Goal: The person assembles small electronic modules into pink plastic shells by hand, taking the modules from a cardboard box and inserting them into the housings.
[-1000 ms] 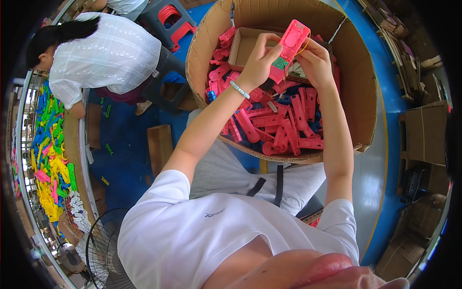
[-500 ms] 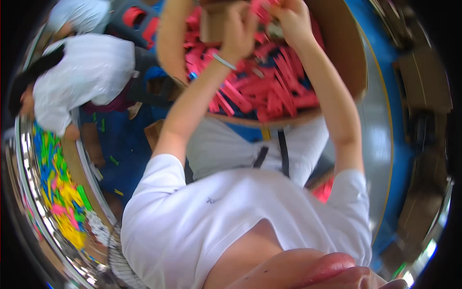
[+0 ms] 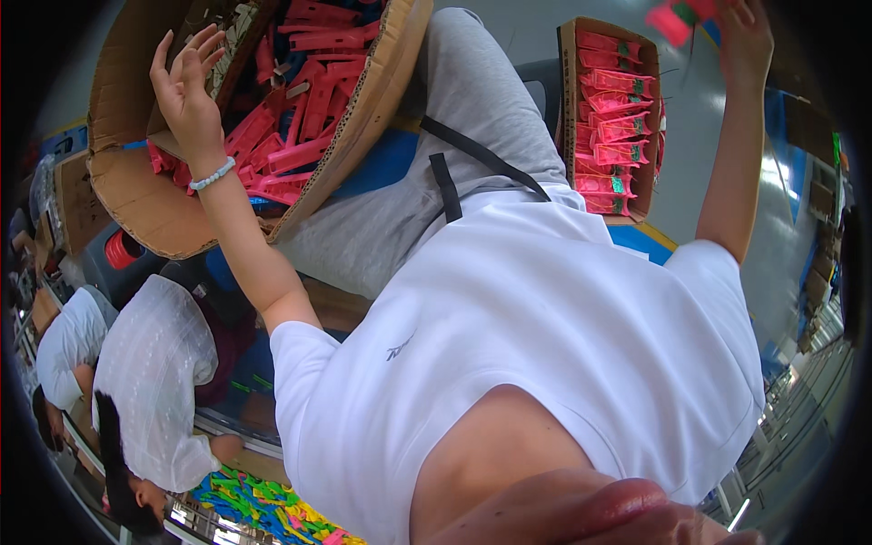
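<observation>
My left hand (image 3: 189,100) is raised over a large open carton (image 3: 386,100), its fingers apart and nothing in them. Inside that carton lie loose pink plastic pieces (image 3: 313,104) in a heap. At the upper right, my right hand (image 3: 747,41) grips a pink plastic piece with a green label (image 3: 670,22), partly cut off by the picture's edge. Between my arms stands a narrow brown box (image 3: 647,154), filled with a row of pink pieces with green labels (image 3: 619,127).
Two people in pale tops (image 3: 154,350) bend over a work surface at the left. Bright green, yellow and blue pieces (image 3: 263,504) are spread below them. My grey-trousered leg (image 3: 481,91) extends between the carton and the box. Cartons line the far right.
My view has swung to the right, bringing the narrow box into sight. My hands, together over the carton before, are now far apart, the right one carrying the pink piece.
</observation>
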`<state>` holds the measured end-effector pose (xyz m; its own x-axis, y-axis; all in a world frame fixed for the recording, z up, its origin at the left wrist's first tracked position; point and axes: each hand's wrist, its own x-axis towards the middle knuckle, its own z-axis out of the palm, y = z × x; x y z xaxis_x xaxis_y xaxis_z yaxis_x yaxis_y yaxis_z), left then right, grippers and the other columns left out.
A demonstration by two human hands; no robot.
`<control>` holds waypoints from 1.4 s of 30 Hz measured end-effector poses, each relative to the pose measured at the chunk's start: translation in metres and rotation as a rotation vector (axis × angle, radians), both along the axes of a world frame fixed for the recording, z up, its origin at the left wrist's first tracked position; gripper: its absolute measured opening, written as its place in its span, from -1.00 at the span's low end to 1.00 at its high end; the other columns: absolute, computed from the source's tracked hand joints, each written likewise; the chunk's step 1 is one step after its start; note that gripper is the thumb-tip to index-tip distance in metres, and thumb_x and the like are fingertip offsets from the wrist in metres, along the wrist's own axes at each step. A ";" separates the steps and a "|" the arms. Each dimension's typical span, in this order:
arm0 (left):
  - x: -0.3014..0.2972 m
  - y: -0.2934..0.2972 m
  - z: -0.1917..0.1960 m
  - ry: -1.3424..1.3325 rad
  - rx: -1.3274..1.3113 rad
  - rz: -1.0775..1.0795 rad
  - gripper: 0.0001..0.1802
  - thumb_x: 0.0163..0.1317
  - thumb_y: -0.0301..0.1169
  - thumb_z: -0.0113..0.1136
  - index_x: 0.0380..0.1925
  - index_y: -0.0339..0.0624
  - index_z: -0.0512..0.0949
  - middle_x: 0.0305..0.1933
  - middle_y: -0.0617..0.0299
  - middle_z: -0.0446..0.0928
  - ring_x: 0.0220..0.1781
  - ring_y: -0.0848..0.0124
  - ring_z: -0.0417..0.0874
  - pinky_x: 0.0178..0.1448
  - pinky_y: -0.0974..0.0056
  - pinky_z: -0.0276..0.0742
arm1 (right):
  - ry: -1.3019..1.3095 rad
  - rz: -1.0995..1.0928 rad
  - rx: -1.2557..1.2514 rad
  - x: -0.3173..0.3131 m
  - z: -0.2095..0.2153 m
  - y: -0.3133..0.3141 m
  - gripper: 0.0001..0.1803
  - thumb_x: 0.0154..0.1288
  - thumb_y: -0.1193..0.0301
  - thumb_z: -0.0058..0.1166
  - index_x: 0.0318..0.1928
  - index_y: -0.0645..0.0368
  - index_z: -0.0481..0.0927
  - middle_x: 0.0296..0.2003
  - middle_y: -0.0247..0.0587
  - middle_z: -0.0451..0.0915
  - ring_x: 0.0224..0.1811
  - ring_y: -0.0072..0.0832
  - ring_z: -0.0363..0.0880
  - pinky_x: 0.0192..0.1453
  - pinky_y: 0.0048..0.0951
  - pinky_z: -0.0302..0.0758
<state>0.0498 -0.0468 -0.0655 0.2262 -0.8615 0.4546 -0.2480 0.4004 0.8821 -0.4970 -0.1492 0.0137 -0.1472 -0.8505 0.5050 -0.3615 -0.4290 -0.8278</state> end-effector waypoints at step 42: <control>0.071 -0.045 -0.200 -1.196 0.771 0.081 -0.60 0.19 -0.21 0.19 0.05 0.00 0.52 -0.09 -0.04 0.57 -0.03 0.00 0.63 -0.02 -0.03 0.59 | 1.221 0.416 0.351 0.036 -0.136 -0.054 -0.72 0.30 0.38 0.11 -0.04 0.27 0.61 -0.09 -0.05 0.61 0.03 -0.11 0.55 0.13 -0.21 0.46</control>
